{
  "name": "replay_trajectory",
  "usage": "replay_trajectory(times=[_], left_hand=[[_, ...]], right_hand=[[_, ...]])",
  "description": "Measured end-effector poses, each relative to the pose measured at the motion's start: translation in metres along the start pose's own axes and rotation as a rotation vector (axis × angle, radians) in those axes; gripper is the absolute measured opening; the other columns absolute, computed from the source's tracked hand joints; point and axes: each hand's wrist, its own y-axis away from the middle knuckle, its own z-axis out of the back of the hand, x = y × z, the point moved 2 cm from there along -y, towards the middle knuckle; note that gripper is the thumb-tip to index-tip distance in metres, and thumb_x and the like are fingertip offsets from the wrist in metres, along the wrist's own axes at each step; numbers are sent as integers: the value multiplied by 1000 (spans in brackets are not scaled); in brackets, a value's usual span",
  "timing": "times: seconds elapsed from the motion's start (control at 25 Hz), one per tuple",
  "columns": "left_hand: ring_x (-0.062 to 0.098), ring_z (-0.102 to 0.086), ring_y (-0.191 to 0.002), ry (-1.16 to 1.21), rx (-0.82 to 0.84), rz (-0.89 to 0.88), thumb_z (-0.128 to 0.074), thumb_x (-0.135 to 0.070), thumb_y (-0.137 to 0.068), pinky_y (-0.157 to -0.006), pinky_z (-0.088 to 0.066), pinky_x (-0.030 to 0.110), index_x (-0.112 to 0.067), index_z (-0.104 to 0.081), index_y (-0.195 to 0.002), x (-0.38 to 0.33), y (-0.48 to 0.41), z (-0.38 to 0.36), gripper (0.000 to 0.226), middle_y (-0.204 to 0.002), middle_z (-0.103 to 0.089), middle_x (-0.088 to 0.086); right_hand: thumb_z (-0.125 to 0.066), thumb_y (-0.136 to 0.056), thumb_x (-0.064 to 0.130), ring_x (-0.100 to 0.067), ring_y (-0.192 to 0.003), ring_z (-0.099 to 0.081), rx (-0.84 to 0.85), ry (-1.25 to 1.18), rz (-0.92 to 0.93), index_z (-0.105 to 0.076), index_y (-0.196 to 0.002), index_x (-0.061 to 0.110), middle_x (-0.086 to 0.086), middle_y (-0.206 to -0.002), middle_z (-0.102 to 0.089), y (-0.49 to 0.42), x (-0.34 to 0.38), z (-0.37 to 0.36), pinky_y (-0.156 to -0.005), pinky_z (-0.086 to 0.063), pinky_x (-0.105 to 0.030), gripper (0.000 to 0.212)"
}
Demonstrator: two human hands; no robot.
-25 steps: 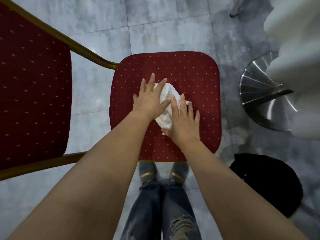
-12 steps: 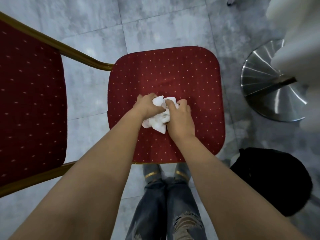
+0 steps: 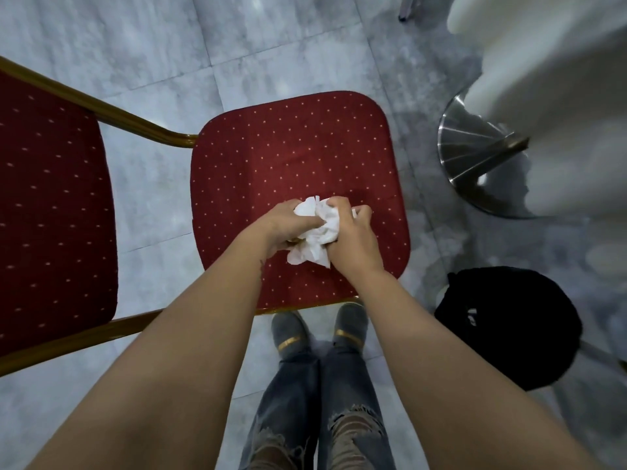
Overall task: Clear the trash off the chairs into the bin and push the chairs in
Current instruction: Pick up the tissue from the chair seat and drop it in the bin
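At 9 o'clock the left hand [image 3: 283,228] and at 3 o'clock the right hand [image 3: 353,239] clench their fingers on the crumpled tissue [image 3: 319,228] above the chair seat [image 3: 298,147]; next, I judge, carry it to the black bin [image 3: 509,330] at 4 o'clock.

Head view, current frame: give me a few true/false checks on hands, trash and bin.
1. Both hands, left hand and right hand, close on the crumpled white paper. True.
2. The paper is above the red gold-dotted chair seat. True.
3. The black-lined bin stands left of the seat. False: it is at the right.
4. The paper lies flat and spread out. False: it is bunched in the grip.
5. Only one hand is in view. False: both are.
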Motion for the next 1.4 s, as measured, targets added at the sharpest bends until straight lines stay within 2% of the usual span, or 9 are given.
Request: replay_trajectory(times=[0.16, 0.44, 0.68, 0.88, 1.0, 1.08, 1.12, 1.2, 1.4], left_hand=[[24, -65, -103, -82, 65, -28, -64, -20, -86, -91, -54, 42, -15, -56, -122, -18, 18, -34, 37, -114, -67, 9], [22, -63, -89, -298, 174, -118, -64, -20, -87, -74, -54, 34, -13, -59, -118, -50, 43, -156, 33, -108, -66, 9], [32, -63, -106, -420, 265, -125, -65, -27, -88, -91, -51, 45, -11, -58, -123, -35, 39, -304, 39, -117, -65, 15], [29, -62, -101, -511, 289, -120, -61, -45, -88, -72, -50, 34, -12, -57, -124, -8, 26, -421, 49, -118, -63, 13], [29, -62, -101, -471, 267, -82, -56, -55, -87, -80, -53, 38, -12, -57, -123, 4, 14, -429, 56, -116, -63, 10], [28, -63, -99, -453, 234, -93, -54, -58, -86, -81, -54, 41, -13, -59, -118, 25, -32, -508, 56, -113, -65, 10], [28, -63, -100, -432, 217, -89, -54, -58, -86, -82, -54, 41, -13, -60, -118, 25, -37, -506, 55, -113, -66, 10], [30, -60, -108, -328, 220, -66, -55, -59, -85, -92, -52, 44, -14, -54, -129, 29, -47, -510, 63, -124, -61, 12], [33, -35, -136, -300, 198, -30, -49, -62, -87, -110, -34, 51, -33, -19, -151, 39, -63, -515, 76, -155, -26, 9]], right_hand=[[-70, -85, 17, -22, -79, -54, -90, -30, -56, -41, -134, 33, -7, -121, -38, 28, -19, 22, -70, -51, -35, 59], [-67, -86, 13, -29, -94, -60, -246, -156, -251, -41, -133, 34, -9, -127, -38, 91, -109, 77, -71, -47, -32, 58], [-64, -89, 22, -36, -89, -63, -299, -133, -377, -40, -137, 31, -12, -128, -39, 164, -227, 111, -76, -54, -39, 55], [-67, -86, 36, -25, -87, -59, -276, -132, -473, -38, -136, 36, -6, -125, -40, 213, -328, 129, -69, -45, -31, 58], [-65, -87, 31, -26, -89, -60, -240, -96, -472, -36, -134, 38, -5, -122, -40, 212, -343, 129, -71, -51, -35, 56], [-63, -88, 29, -28, -94, -61, -252, -110, -538, -34, -136, 38, -6, -123, -40, 203, -435, 118, -71, -48, -34, 57], [-62, -89, 30, -29, -97, -61, -248, -98, -532, -32, -139, 39, -6, -125, -40, 196, -442, 118, -70, -46, -33, 58], [-59, -90, 33, -31, -105, -60, -237, -58, -562, -25, -145, 44, -7, -132, -38, 189, -450, 119, -72, -44, -34, 66], [-65, -90, 16, -36, -139, -36, -135, -8, -581, -3, -155, 41, -8, -163, -9, 181, -465, 115, -104, -42, -43, 93]])
